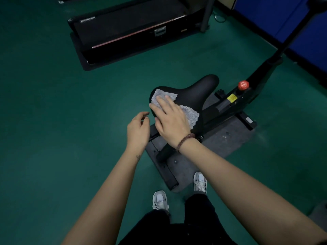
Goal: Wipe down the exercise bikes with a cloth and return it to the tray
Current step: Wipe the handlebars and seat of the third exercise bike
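A black exercise bike (235, 101) stands on a grey mat, its black saddle (200, 89) in the middle of the view. A grey fluffy cloth (190, 115) lies spread over the wide rear of the saddle. My right hand (169, 119) lies flat on the cloth, fingers stretched out, pressing it against the saddle. My left hand (138, 129) hovers just left of the saddle, fingers loosely curled, holding nothing. No tray is in view.
A black treadmill (131, 27) lies on the green floor beyond the bike. A red knob (243, 85) sits on the bike frame. Blue panels (283, 16) line the far right. My two feet in pale sneakers (160, 200) stand at the mat's near end.
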